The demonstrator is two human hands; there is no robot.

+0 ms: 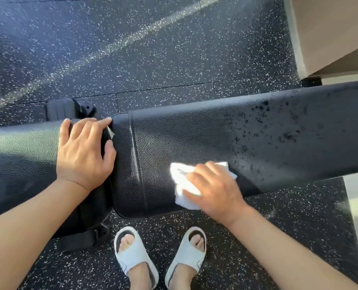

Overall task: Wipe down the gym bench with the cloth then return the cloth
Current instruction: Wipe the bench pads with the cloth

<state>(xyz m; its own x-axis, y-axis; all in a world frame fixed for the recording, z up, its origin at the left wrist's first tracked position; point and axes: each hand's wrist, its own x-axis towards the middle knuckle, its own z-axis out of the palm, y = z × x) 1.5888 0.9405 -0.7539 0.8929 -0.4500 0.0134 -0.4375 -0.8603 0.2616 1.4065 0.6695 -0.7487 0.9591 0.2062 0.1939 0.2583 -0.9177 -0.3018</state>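
Mid-wipe. Right hand (pixel 213 189) presses the cloth (pixel 184 183) flat on the bench (pixel 194 132), just right of the pad seam (pixel 137 162). Left hand (pixel 83 151) rests flat left of it, fingers relaxed. Wet spots (pixel 278 126) further right look unwiped; cloth return pending.

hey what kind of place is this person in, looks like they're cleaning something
Most likely a gym or home workout room. A padded black bench with textured upholstery stands on speckled rubber flooring laid in tiles. The right hand presses a white cloth on the bench, which has spray droplets further along.
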